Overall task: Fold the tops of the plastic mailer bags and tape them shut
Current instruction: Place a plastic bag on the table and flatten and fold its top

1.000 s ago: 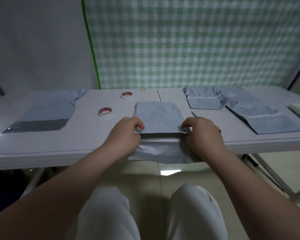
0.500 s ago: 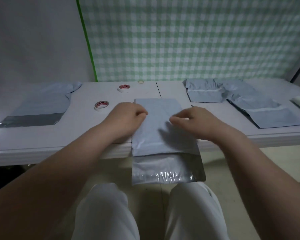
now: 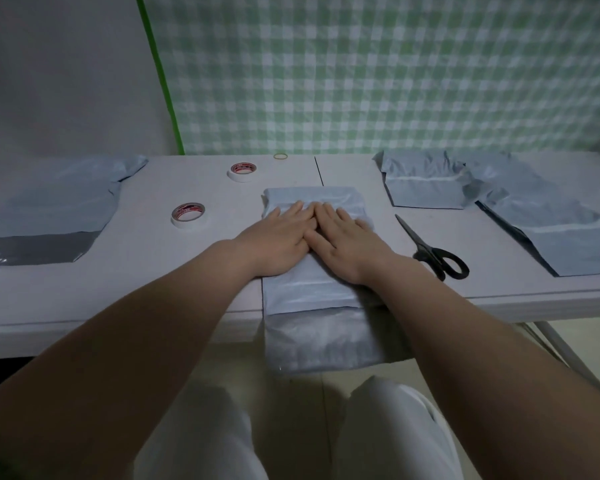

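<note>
Since its top has yet to be turned over, the dark grey open flap (image 3: 323,341) of the pale blue-grey plastic mailer bag (image 3: 309,292) hangs off the near edge of the flat white table (image 3: 153,282), just above the person's white-trousered knees (image 3: 201,438). That overhang probably leaves the flap free to be lifted and folded.

The rest of the bag lies flat on the table. The left hand (image 3: 278,237) and the right hand (image 3: 343,244) rest on it side by side and touching. Both palms are down with fingers straight, grasping nothing. I take this as pressing air out and flattening the bag before the fold. Whether the bag holds anything cannot be told; it looks thin.

Just right of the bag lie black-handled steel scissors (image 3: 430,251), within reach for cutting tape. Left of the bag sits a white tape roll with a red-printed core (image 3: 189,215), and a second like roll (image 3: 242,171) lies beyond the bag's far left corner. Well to the left lies a flat unsealed blue-grey mailer (image 3: 45,216), its dark flap open. Beyond the bag to the right are two blue-grey mailers with tops folded (image 3: 426,188) (image 3: 568,237), each crossed by a pale strip and apparently finished. They look slightly puffed, but their contents are hidden.

A thin yellowish rubber band (image 3: 280,156) lies farthest beyond the bag, beneath a green-and-white checked cloth backdrop (image 3: 395,81).
</note>
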Action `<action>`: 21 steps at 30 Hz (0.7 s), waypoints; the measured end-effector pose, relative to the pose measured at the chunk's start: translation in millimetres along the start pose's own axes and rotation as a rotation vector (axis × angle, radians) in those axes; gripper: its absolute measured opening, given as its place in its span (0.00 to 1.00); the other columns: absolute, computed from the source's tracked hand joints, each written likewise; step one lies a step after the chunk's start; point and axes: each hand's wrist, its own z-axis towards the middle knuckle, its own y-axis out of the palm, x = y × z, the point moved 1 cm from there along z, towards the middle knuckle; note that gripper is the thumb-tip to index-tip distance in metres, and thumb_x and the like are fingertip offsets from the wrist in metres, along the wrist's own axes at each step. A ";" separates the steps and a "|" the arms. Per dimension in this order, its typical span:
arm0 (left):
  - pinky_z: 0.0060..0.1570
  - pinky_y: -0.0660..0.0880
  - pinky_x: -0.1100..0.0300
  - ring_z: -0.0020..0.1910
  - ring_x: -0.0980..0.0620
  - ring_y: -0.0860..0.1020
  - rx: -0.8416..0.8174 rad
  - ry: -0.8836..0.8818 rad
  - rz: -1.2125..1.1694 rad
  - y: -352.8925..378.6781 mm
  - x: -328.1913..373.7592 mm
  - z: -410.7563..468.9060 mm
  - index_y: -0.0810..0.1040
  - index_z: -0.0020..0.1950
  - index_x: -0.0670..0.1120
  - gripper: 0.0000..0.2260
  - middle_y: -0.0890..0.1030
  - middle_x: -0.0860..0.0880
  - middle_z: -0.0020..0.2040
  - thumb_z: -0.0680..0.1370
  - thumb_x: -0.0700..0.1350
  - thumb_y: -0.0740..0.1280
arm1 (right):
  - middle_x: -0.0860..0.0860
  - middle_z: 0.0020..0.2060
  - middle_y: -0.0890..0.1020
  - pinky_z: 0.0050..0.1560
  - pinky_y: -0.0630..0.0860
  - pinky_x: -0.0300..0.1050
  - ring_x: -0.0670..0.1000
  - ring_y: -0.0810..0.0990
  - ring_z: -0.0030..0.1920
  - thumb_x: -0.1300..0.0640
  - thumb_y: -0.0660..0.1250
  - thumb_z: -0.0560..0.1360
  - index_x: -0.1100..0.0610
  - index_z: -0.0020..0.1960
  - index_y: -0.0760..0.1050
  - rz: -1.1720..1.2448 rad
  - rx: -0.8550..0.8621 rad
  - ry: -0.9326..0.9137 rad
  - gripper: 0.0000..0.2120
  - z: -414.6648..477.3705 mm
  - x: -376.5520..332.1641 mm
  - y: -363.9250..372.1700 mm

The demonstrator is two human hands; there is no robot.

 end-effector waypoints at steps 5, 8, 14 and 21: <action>0.75 0.45 0.53 0.77 0.53 0.45 0.015 0.024 0.003 -1.8 -3.5 3.2 0.44 0.78 0.53 0.23 0.45 0.54 0.79 0.84 0.49 0.46 | 0.50 0.78 0.48 0.74 0.46 0.51 0.51 0.47 0.77 0.41 0.43 0.81 0.56 0.78 0.44 -0.023 0.037 0.005 0.31 12.7 9.1 4.1; 0.75 0.48 0.53 0.77 0.54 0.47 0.007 0.005 0.024 2.0 -7.7 -1.9 0.45 0.79 0.52 0.23 0.46 0.55 0.79 0.84 0.51 0.46 | 0.50 0.77 0.52 0.74 0.49 0.51 0.51 0.50 0.76 0.42 0.43 0.81 0.54 0.77 0.49 -0.048 0.074 0.012 0.29 10.5 10.0 4.3; 0.74 0.44 0.56 0.77 0.56 0.44 -0.022 -0.036 0.016 3.4 -11.0 -0.1 0.44 0.79 0.50 0.25 0.44 0.53 0.79 0.83 0.54 0.46 | 0.49 0.77 0.50 0.73 0.47 0.51 0.51 0.49 0.76 0.46 0.45 0.82 0.53 0.77 0.48 -0.096 0.019 0.033 0.26 10.5 9.7 -0.1; 0.75 0.42 0.52 0.77 0.53 0.40 -0.108 -0.091 0.091 1.8 -7.3 -7.4 0.42 0.78 0.57 0.29 0.39 0.52 0.78 0.79 0.64 0.45 | 0.50 0.77 0.48 0.73 0.45 0.53 0.51 0.46 0.76 0.43 0.44 0.81 0.55 0.77 0.46 -0.141 -0.028 0.091 0.29 -6.2 21.3 -4.3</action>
